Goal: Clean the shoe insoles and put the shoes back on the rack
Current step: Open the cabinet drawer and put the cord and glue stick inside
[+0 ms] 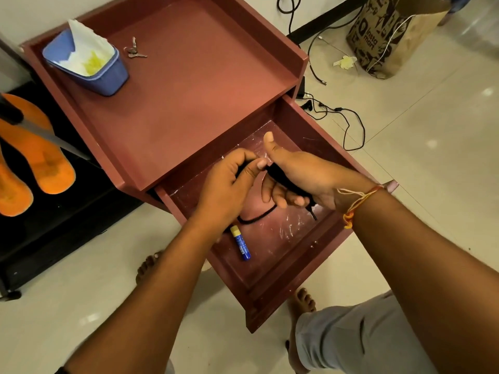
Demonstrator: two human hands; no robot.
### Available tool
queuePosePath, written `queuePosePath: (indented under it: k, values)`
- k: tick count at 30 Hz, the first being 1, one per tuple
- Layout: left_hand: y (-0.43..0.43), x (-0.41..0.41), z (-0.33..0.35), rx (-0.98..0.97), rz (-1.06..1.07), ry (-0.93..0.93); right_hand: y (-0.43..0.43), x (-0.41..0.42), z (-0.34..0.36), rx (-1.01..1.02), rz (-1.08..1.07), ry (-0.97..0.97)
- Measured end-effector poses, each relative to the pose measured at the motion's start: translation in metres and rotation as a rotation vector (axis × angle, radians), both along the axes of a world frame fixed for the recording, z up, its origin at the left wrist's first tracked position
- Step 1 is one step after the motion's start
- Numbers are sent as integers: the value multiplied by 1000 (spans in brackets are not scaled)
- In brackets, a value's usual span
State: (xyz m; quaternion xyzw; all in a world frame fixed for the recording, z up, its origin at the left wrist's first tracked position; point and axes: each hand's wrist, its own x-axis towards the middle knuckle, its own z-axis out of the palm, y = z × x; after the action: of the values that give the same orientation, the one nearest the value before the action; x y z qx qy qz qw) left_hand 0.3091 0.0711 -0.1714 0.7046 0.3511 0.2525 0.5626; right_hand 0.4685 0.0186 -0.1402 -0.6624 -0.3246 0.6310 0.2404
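Left of drawer point(270, 300), 2 orange insoles point(51, 163)

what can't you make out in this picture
Head view only:
- Cord: mostly hidden inside the left hand and right hand gripping it; what it is stays unclear.
- Insoles: cut off by the left edge, crossed by a grey bar.
- Stick in the drawer: print too small.

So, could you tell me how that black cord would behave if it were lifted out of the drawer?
Probably floppy: between the left hand and right hand the black cord sags in a loose loop toward the drawer floor. Likely very light, being thin. Its free end dangles below the right hand, so it may trail.
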Motion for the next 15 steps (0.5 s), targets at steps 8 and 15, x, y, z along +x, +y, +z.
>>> queuePosePath:
  k: [8, 15]
  values:
    - [0, 3, -23, -129, -51, 111, 4, 21, 0, 198, -318, 1409]
    - [-13, 1, -21, -71, -386, 307, 10, 26, -9, 496, -956, 851]
